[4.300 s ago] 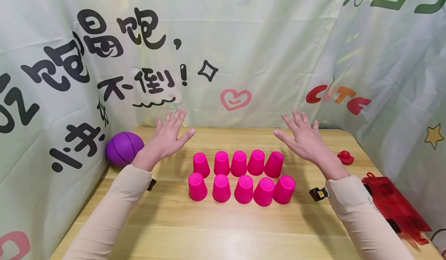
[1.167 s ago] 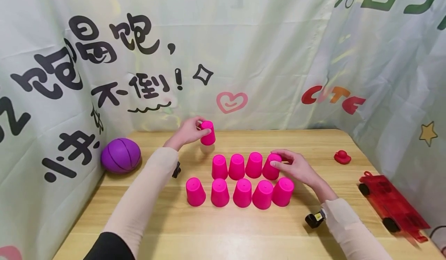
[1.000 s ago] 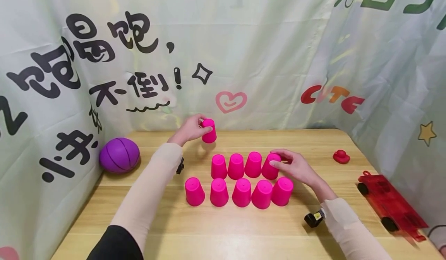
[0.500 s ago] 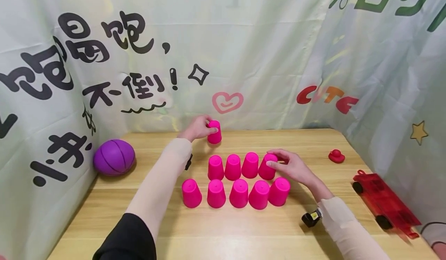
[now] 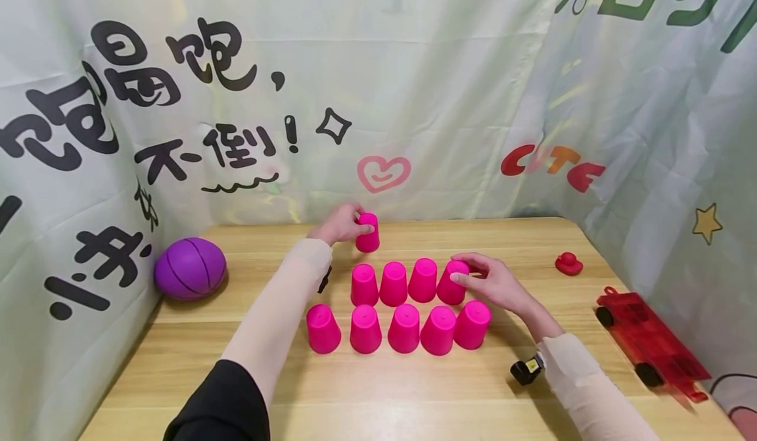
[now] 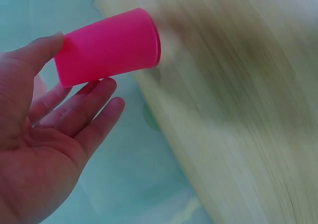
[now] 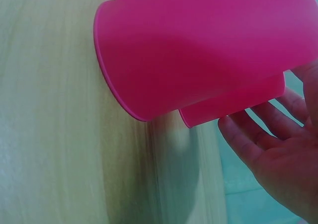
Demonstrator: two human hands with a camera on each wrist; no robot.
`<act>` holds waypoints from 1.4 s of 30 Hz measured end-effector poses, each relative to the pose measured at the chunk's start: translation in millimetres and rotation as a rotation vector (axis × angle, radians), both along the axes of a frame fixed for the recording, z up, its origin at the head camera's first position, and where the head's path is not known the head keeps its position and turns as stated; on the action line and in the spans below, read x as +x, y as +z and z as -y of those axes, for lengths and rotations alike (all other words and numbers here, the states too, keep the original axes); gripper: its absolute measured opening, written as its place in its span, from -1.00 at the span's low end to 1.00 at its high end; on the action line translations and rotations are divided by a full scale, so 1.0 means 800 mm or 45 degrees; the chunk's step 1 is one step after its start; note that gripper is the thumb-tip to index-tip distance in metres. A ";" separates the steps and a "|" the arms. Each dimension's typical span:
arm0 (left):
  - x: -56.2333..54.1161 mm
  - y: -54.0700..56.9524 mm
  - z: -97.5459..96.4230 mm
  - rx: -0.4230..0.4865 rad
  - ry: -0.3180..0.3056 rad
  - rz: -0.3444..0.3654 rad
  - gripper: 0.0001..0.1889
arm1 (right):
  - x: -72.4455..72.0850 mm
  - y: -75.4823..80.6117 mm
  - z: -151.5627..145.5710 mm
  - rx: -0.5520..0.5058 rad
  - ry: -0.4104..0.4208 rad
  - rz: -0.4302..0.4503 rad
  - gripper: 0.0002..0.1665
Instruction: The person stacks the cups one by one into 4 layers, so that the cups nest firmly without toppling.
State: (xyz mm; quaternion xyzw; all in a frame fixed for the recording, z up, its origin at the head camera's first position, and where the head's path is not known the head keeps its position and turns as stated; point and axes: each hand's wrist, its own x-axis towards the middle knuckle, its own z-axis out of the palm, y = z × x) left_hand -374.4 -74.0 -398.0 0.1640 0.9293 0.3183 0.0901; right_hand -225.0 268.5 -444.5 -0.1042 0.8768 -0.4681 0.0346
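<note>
At the back of the table my left hand (image 5: 343, 223) pinches an upside-down pink plastic cup (image 5: 369, 234) between thumb and fingers. The left wrist view shows that cup (image 6: 107, 47) with its rim close over the wood. My right hand (image 5: 491, 280) grips the rightmost cup (image 5: 451, 286) of the rear row, thumb on the near side and fingers round the far side. Three more upturned cups (image 5: 393, 284) stand left of it. Several others form a front row (image 5: 405, 329). A near cup (image 7: 198, 50) partly hides the gripped cup (image 7: 233, 102) in the right wrist view.
A purple ball (image 5: 190, 268) sits at the table's left edge. On the right are a small red hat-shaped object (image 5: 569, 263) and a red toy car chassis (image 5: 650, 342) with black wheels. Printed cloth (image 5: 461, 99) hangs behind and beside the wooden table (image 5: 355, 401).
Both hands came from open above the table to holding rear-row cups. The left carried its cup from the row's left end to the back, now slightly lower. The right hand stays at its cup.
</note>
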 end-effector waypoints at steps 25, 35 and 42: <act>0.019 0.012 0.034 0.054 -0.008 0.004 -0.14 | 0.003 0.005 0.004 0.028 0.023 -0.038 -0.30; 0.069 0.008 0.067 0.076 -0.138 -0.089 -0.36 | 0.010 0.015 -0.001 0.046 0.048 -0.024 -0.26; 0.107 0.003 0.065 0.058 -0.258 -0.049 -0.42 | 0.005 0.015 -0.003 0.077 0.097 -0.051 -0.29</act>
